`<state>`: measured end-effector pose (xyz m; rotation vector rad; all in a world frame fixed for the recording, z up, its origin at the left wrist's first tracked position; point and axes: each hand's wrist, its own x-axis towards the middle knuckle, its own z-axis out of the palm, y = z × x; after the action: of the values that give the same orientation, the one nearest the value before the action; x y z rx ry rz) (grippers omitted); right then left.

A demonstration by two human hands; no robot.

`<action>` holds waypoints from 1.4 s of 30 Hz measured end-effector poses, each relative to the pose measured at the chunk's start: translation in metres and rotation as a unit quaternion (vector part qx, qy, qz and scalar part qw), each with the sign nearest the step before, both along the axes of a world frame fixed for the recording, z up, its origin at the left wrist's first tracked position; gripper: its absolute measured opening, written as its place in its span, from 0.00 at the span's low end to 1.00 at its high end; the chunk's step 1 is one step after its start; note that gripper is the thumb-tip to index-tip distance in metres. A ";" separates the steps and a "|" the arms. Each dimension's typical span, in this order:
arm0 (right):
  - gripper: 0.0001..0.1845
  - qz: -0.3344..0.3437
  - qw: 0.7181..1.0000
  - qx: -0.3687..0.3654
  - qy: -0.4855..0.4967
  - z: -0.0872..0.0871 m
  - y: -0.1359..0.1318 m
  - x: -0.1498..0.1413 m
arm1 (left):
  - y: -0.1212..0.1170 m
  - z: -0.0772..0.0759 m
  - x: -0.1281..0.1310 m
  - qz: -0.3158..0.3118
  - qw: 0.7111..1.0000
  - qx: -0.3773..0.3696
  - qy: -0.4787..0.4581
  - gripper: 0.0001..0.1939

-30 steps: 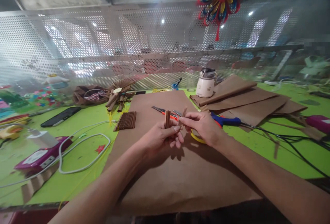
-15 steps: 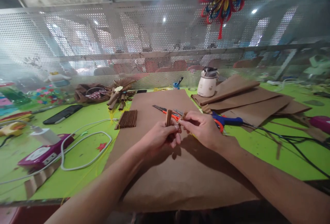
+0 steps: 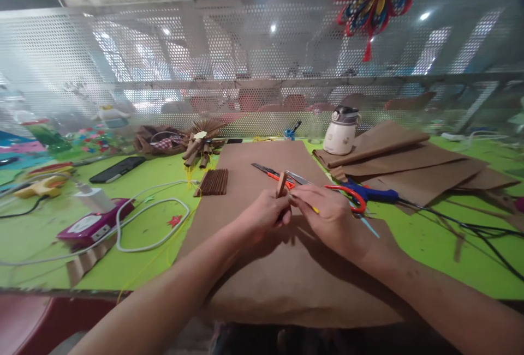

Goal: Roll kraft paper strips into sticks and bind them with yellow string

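My left hand [image 3: 264, 212] is closed around a narrow folded piece of brown paper [image 3: 282, 181], whose top end sticks up above the fingers. Close against it, my right hand [image 3: 327, 210] has thumb and fingers pinched together at the paper's side; what lies between those fingertips is hidden. Both hands are above a large brown paper sheet [image 3: 262, 156]. Scissors with red handles [image 3: 356, 198] lie partly behind my right hand, and a craft knife [image 3: 268, 170] with orange on it lies just beyond. A pleated brown paper piece [image 3: 213, 182] rests on the sheet's left edge.
A blue glue gun [image 3: 374, 191] with a black cable lies right. Behind it are stacked brown sheets [image 3: 413, 158] and a white bottle [image 3: 339, 136]. On the left are a purple power strip [image 3: 98, 227], a white cable [image 3: 153, 247], a phone [image 3: 117, 169] and paper rolls [image 3: 198, 150].
The view has swung left, so things sit further right in it. The folded paper in my left hand has turned and leans right, and my right hand has come closer to it.
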<state>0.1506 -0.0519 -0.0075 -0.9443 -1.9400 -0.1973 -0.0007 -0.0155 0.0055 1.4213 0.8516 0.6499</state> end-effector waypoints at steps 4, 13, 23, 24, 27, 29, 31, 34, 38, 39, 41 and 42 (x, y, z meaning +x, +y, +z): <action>0.09 -0.013 0.999 -0.021 0.031 0.004 0.000 -0.001 | 0.001 -0.001 0.001 -0.013 1.000 0.000 -0.025 0.07; 0.10 0.011 1.000 0.001 -0.006 -0.007 -0.002 -0.005 | 0.002 -0.002 0.001 0.004 0.995 -0.071 -0.064 0.10; 0.11 0.007 0.961 -0.213 0.175 0.003 0.016 0.010 | 0.009 -0.005 -0.001 -0.029 0.988 -0.108 -0.111 0.05; 0.12 0.016 0.941 -0.263 0.214 0.003 0.019 0.012 | 0.009 -0.004 -0.001 -0.005 0.986 -0.099 -0.133 0.05; 0.14 0.068 0.870 -0.384 0.302 0.000 0.026 0.015 | 0.008 0.001 0.000 0.018 0.971 -0.099 -0.217 0.05; 0.14 0.086 0.850 -0.411 0.318 -0.003 0.026 0.012 | 0.008 0.005 0.000 -0.014 0.956 -0.127 -0.263 0.09; 0.11 0.087 0.858 -0.408 0.300 -0.006 0.025 0.006 | 0.006 0.008 0.002 -0.029 0.946 -0.159 -0.282 0.10; 0.07 0.093 0.880 -0.388 0.258 -0.010 0.022 -0.004 | 0.002 0.009 0.004 -0.002 0.938 -0.205 -0.278 0.09; 0.07 0.116 0.881 -0.397 0.228 -0.014 0.020 -0.012 | 0.003 0.000 0.006 0.022 0.943 -0.216 -0.251 0.08; 0.07 0.123 0.878 -0.404 0.225 -0.015 0.019 -0.013 | 0.005 -0.003 0.007 0.023 0.948 -0.207 -0.240 0.08; 0.07 0.142 0.874 -0.410 0.218 -0.016 0.018 -0.015 | 0.008 -0.011 0.008 0.032 0.956 -0.184 -0.228 0.10; 0.06 0.151 0.876 -0.408 0.209 -0.015 0.016 -0.015 | 0.010 -0.014 0.008 0.041 0.958 -0.173 -0.227 0.10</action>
<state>0.1354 -0.0356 -0.0230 -1.0617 -1.7108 1.0063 0.0073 -0.0057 -0.0084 0.8763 0.6197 0.8074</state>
